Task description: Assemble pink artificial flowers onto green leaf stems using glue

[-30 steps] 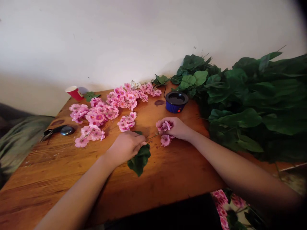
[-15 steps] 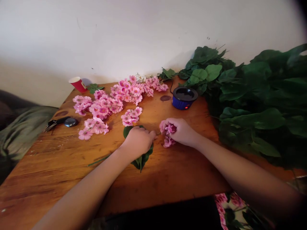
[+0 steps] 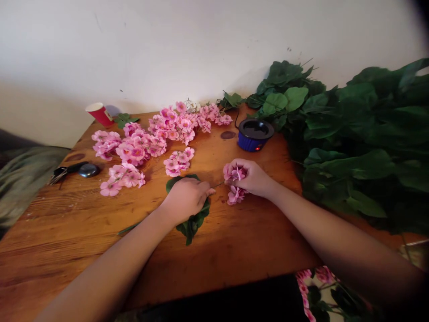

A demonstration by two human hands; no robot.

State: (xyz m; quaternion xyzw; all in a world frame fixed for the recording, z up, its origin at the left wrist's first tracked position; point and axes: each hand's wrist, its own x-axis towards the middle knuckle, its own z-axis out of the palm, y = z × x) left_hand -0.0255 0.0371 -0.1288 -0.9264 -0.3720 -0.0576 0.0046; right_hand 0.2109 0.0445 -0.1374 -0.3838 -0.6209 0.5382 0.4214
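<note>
My left hand (image 3: 188,199) is closed round a green stem, with dark green leaves (image 3: 192,227) showing below and behind it. A thin stem runs from its fingertips toward my right hand (image 3: 253,178), which grips a bunch of pink flowers (image 3: 236,195). Just beyond my left hand lies a small pink cluster (image 3: 179,162) on the wooden table (image 3: 228,250). The end of a green stem sticks out to the left of my left forearm.
Pink flower bunches (image 3: 134,151) spread over the table's back left, near a red cup (image 3: 101,115) and a black tool with a rounded part (image 3: 88,170). A blue pot (image 3: 254,135) with a lit red switch stands behind my right hand. Leaves (image 3: 351,147) heap at right.
The view has shifted slightly. My hands are a little farther apart, and more of the thin stem shows between them. Both keep their hold.
</note>
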